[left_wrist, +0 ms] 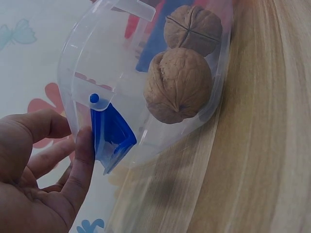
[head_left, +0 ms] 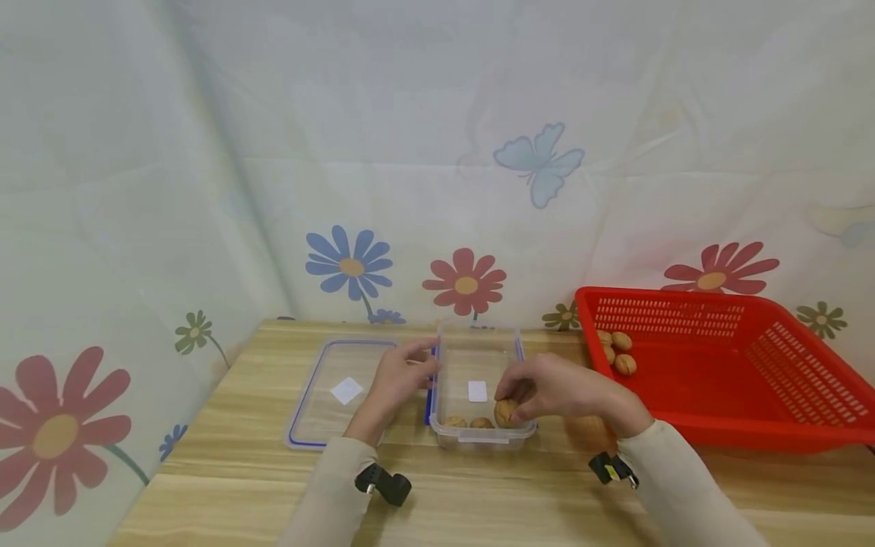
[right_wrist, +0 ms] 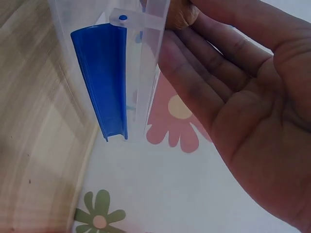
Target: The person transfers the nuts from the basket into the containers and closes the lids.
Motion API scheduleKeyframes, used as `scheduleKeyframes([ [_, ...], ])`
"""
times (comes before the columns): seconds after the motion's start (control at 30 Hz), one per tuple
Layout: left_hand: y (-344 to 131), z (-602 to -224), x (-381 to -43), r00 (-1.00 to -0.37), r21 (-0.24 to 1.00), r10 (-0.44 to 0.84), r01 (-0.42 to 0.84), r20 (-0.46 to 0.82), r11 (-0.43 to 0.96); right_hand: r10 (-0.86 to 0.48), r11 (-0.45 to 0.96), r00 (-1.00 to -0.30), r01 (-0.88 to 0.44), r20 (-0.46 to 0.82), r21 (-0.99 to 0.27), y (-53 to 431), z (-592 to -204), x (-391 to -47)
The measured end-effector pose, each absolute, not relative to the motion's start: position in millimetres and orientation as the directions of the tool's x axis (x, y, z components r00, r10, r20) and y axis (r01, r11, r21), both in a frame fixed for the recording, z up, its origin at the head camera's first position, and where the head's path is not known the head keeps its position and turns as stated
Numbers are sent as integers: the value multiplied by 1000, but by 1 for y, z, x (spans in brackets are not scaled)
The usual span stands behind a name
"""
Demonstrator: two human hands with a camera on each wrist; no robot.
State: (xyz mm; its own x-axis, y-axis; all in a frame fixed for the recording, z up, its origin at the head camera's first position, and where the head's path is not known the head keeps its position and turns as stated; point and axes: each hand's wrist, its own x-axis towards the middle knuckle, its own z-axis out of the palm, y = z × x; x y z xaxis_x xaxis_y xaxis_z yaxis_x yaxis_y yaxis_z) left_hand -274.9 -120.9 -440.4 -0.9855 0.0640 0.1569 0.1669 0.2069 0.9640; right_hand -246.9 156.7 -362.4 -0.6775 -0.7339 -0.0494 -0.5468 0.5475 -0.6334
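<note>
A clear plastic food container (head_left: 476,357) with blue side latches stands on the table. My left hand (head_left: 403,374) grips its left edge, one finger at the rim and another against the hanging blue latch (left_wrist: 112,138). My right hand (head_left: 547,386) holds a walnut (head_left: 506,412) over the container's near right corner. Two more walnuts, one on the left (head_left: 454,422) and one beside it (head_left: 481,422), lie inside at the near end. The right wrist view shows the right palm beside the other blue latch (right_wrist: 104,80), with only part of the held walnut (right_wrist: 182,14) visible.
A red plastic basket (head_left: 738,425) stands on the right, with several walnuts (head_left: 625,365) in its left side. The container's clear lid (head_left: 321,395), edged in blue, lies flat on the left. Behind the wooden table (head_left: 451,501) hangs a flowered curtain (head_left: 410,190).
</note>
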Motion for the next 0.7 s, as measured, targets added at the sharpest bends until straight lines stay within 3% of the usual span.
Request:
scheduleKeyframes([
  [0.27, -122, -440, -277, -984, 966, 72, 173, 161, 194, -769, 563, -630, -584, -111, -585, 145, -358, -250],
  [0.7, -122, -441, -277, -986, 970, 75, 163, 152, 179, -772, 589, -610, -580, -179, -562, 137, -362, -255],
])
